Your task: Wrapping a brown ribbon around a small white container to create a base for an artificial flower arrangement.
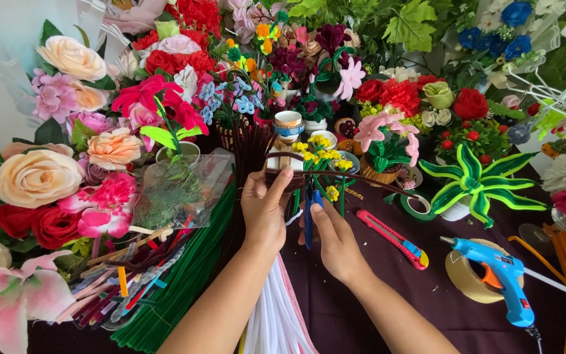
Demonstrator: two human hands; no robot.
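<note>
— What fills the frame from where you sit?

— Mostly the mass of artificial flowers (99, 98) across the upper half and the left side. Below them I see the counter (375, 301), covered in dark purple cloth. A sheaf of green pipe cleaners (185, 282) runs diagonally at lower centre-left, with white pipe cleaners (276, 321) just beside it at the bottom.

— And the hands?

— Both meet near the middle of the frame. My left hand (263, 210) is curled shut around a small brown basket (284, 172), thumb on its side; the basket sits at the top of that hand, just above the fingers. My right hand (335, 242) lies just below and right of it, closed on blue-handled scissors (309, 213) that point up toward the basket. A brown pipe cleaner (361, 180) trails from the basket to the right.

— Smaller things?

— A blue glue gun (499, 278) at lower right rests over a roll of tape (466, 275). A red utility knife (393, 239) lies between it and my right hand. A green tape roll (417, 206) sits above the knife.
</note>
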